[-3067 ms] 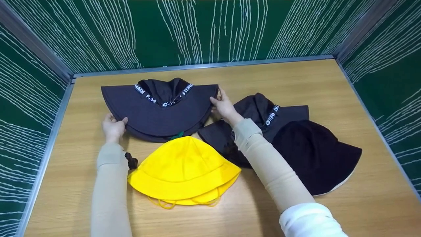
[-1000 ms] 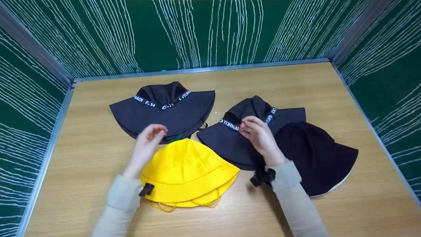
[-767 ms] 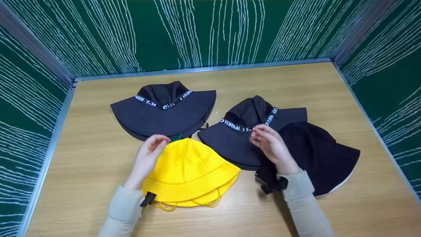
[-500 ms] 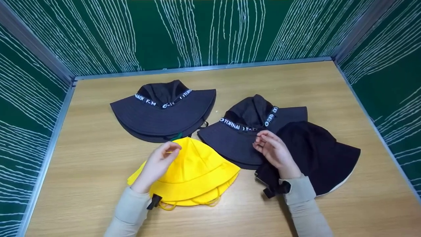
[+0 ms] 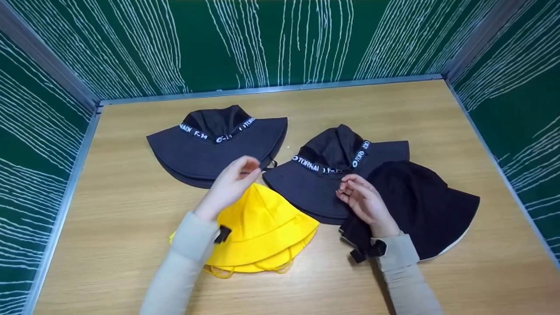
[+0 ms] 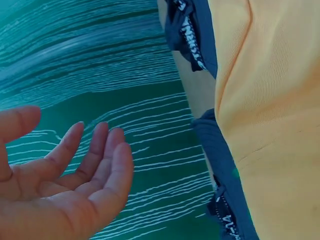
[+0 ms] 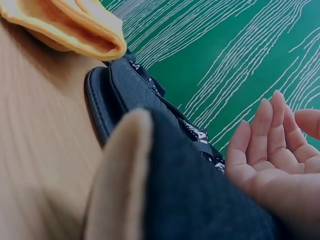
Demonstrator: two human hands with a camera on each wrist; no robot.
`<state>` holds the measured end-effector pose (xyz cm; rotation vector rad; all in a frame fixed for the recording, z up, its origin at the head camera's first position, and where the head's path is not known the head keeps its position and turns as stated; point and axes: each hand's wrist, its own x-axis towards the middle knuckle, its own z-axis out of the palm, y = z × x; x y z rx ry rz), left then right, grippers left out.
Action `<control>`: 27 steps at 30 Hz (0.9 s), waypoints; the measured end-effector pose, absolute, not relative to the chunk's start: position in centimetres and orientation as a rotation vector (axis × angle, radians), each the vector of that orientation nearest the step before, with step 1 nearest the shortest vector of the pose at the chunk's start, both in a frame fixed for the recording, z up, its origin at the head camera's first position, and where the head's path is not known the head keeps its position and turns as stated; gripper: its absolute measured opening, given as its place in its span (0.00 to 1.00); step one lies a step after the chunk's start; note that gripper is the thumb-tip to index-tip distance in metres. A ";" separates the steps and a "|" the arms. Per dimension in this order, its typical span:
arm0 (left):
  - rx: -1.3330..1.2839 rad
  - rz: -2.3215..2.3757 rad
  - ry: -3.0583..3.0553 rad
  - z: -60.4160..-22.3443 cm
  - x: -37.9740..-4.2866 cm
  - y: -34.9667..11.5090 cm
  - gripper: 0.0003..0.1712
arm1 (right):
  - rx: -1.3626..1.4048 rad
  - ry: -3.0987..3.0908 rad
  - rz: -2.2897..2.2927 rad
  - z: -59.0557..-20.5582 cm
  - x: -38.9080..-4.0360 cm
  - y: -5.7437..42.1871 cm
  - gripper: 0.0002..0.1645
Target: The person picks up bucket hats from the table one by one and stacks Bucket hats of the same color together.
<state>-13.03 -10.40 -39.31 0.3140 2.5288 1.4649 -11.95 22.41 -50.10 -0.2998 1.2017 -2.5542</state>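
My left hand (image 5: 234, 183) hovers above the yellow bucket hat (image 5: 267, 227), its fingers loosely bent around nothing. The left wrist view shows the same hand (image 6: 75, 185) with relaxed fingers and a bare palm. My right hand (image 5: 363, 199) hangs over the meeting edges of a dark grey hat (image 5: 306, 192) with a lettered band and a black hat (image 5: 420, 210); it too holds nothing. A second dark grey hat (image 5: 210, 153) with a lettered band lies at the back left. The left forearm and hand hide part of the yellow hat.
The hats lie on a wooden table (image 5: 109, 218). Green panels (image 5: 262, 43) with white streaks rise along its back and both sides, set in metal edging. A yellow cord (image 5: 221, 273) pokes out under the yellow hat's brim. Black straps sit at both wrists.
Both hands gripped the back left hat's brim earlier and have let it go; it lies flat. Lately my left hand moved forward and right over the yellow hat, while the right stayed nearly still.
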 end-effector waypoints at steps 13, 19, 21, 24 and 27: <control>0.217 1.393 2.468 -42.8 -17.5 -6.7 0.19 | -0.266 1.261 -2.561 -50.1 -11.8 22.3 0.20; 0.144 1.395 2.452 -44.2 -18.0 -6.0 0.21 | -0.267 1.236 -2.577 -50.4 -11.9 22.3 0.21; 0.111 1.393 2.446 -44.7 -18.1 -5.9 0.22 | -0.270 1.226 -2.581 -50.4 -11.9 22.3 0.21; 0.094 1.377 2.464 -45.2 -18.3 -5.8 0.21 | -0.271 1.216 -2.589 -50.5 -11.9 22.3 0.21; 0.089 1.380 2.477 -45.5 -18.5 -5.6 0.20 | -0.261 1.219 -2.592 -50.5 -11.9 22.2 0.22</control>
